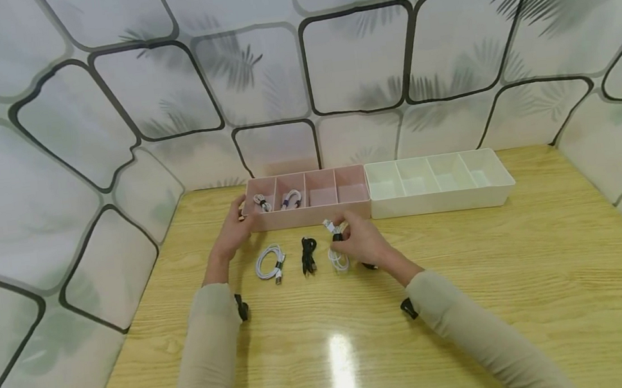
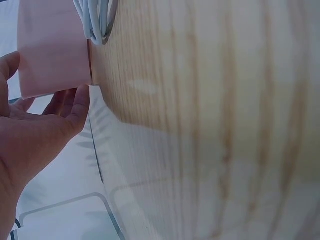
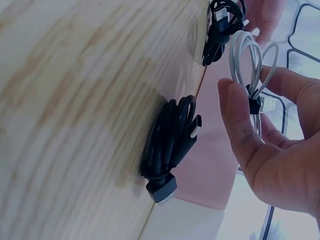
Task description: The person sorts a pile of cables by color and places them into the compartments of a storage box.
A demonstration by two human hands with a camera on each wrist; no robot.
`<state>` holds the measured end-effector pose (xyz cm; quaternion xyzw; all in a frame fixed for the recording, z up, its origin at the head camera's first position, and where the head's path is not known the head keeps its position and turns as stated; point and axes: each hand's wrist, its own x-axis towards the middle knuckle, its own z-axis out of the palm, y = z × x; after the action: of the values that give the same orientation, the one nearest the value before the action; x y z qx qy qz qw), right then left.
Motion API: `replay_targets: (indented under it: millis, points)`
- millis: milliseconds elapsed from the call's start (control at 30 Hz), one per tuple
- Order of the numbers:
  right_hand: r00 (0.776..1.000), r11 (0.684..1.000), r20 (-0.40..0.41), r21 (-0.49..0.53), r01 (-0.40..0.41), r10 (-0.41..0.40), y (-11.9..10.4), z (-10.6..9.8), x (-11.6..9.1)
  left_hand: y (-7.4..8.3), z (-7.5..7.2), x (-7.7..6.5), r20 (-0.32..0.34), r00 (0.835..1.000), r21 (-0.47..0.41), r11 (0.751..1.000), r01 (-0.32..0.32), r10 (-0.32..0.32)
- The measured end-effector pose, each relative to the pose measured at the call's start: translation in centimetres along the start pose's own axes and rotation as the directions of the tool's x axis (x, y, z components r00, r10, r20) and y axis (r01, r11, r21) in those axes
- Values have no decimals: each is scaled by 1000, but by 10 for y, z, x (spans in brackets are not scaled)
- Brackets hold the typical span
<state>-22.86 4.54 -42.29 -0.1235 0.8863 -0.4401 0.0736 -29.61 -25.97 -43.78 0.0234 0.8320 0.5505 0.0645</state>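
Note:
My left hand grips the left end of a pink divided box, thumb on one side and fingers round the end wall. Between thumb and fingers, my right hand pinches a bundled white cable with a black tie, raised off the table in front of the box. Two bundled cables, a white one and a pale one with dark ties, lie in the two left compartments. On the table are a coiled white cable, a black cable and another black cable, mostly hidden under my right hand in the head view.
A white divided box stands end to end with the pink one, on its right. Both sit near the back edge of the wooden table. Patterned fabric rises behind and at both sides.

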Motion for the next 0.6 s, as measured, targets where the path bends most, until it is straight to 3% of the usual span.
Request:
replay_targets:
  millis: [200, 600]
  points:
    - [1000, 999, -8, 28, 17, -17, 0, -2, 2, 2, 0, 0, 11, 1000, 2, 1000, 19, -20]
    - [1000, 991, -9, 134, 16, -15, 0, -9, 9, -4, 0, 2, -12, 1000, 1, 1000, -6, 6]
